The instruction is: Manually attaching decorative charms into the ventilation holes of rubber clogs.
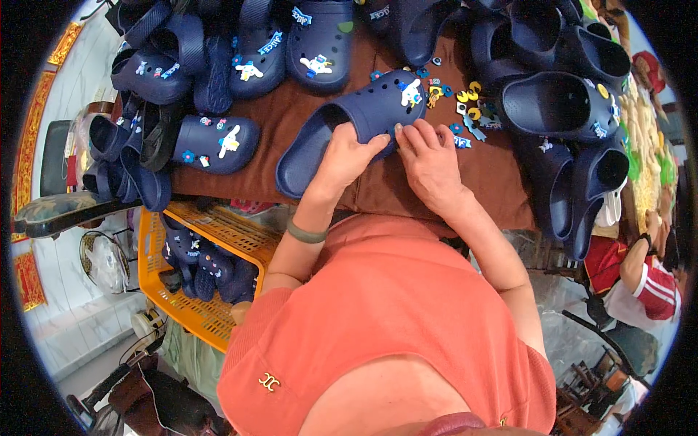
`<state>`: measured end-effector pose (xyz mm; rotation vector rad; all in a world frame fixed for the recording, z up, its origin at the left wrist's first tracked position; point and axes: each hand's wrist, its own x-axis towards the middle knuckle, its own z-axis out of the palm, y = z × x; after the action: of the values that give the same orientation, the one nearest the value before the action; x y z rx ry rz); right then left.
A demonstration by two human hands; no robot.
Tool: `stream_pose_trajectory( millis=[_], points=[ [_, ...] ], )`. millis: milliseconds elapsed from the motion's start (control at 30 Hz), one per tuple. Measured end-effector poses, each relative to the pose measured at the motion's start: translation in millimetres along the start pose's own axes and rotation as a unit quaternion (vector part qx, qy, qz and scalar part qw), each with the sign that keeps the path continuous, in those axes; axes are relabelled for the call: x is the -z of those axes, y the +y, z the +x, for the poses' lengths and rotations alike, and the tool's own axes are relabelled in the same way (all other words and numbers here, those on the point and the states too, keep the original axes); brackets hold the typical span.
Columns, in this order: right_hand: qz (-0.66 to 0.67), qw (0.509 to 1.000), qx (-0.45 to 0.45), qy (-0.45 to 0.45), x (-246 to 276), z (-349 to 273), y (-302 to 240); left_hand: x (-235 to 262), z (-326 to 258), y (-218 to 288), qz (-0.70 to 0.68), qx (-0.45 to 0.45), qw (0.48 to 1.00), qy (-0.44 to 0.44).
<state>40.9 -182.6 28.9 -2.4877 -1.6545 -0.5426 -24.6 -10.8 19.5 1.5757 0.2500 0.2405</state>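
A navy blue clog (363, 109) lies on the brown cloth in front of me, its toe pointing away to the right. On its toe sits a white character charm with blue parts. My left hand (345, 156) is closed on the clog's near side, thumb along the outside and fingers reaching into the opening. The curled fingers of my right hand (432, 163) are pressed together against the same side, nearer the toe; whatever they pinch, if anything, is hidden. Loose shoe charms (469, 109) in yellow, blue and white are scattered beyond my right hand.
Navy clogs with charms (316, 51) line the back, and more are piled on the left (214, 145) and right (560, 105). The brown cloth (502, 182) covers the table. Below its left edge stands an orange crate (153, 254) holding clogs. A person (640, 280) sits at the far right.
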Motion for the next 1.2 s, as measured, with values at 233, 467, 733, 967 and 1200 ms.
stream_pose_trajectory(
  millis=[233, 467, 733, 967, 1200],
  points=[
    [-0.095, 0.995, 0.002, -0.024, -9, 4, -15, 2, 2, 6, 0.079, -0.056, 0.995, 0.014],
    [0.191, 0.961, -0.107, 0.168, -17, -10, 14, 2, 0, 16, 0.155, -0.027, 0.987, 0.032],
    [0.108, 0.973, -0.198, 0.06, -42, -33, 51, 4, 2, 2, 0.111, -0.039, 0.993, 0.015],
    [0.083, 0.964, -0.237, 0.086, -32, -41, 47, 12, -4, 6, 0.117, -0.039, 0.992, 0.002],
    [0.114, 0.96, -0.248, 0.069, -31, -43, 53, 1, -13, 25, 0.235, 0.002, 0.966, 0.107]
  ],
)
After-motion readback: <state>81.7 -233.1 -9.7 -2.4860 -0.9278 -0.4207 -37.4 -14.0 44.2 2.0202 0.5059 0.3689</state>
